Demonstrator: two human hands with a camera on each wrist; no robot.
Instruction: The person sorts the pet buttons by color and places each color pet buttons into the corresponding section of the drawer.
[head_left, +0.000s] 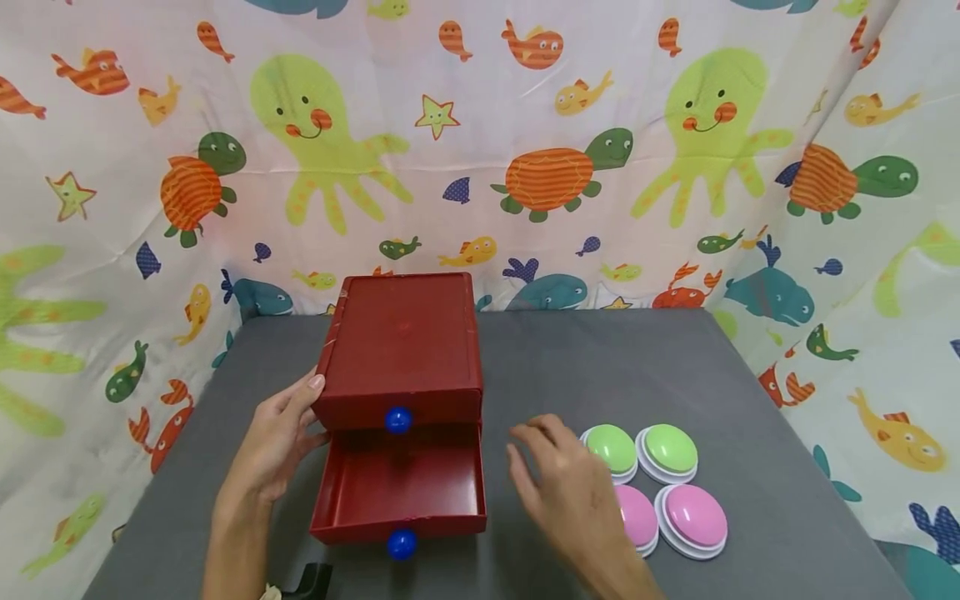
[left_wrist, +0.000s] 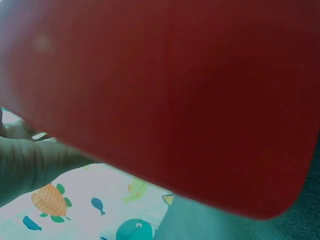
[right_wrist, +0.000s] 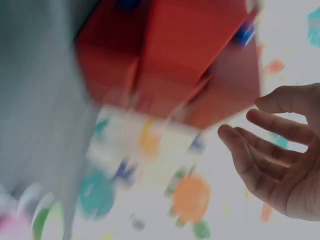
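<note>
A red two-drawer box (head_left: 405, 342) stands on the grey table, a blue knob (head_left: 398, 419) on its upper front. Its lower drawer (head_left: 405, 487) is pulled out, the bare red floor showing, with another blue knob (head_left: 402, 544) on its front. My left hand (head_left: 281, 429) grips the box's left side, thumb at the top front corner; the left wrist view shows the red wall (left_wrist: 170, 100) close up. To the right of the drawer hovers my right hand (head_left: 566, 492), fingers loosely bent and holding nothing, as the right wrist view also shows.
Right of my right hand lie two green push buttons (head_left: 671, 448) and two pink push buttons (head_left: 696, 515) on white bases; the hand partly covers the nearer pink one. A curtain (head_left: 465, 208) printed with sea animals surrounds the grey table (head_left: 600, 358) at back and sides.
</note>
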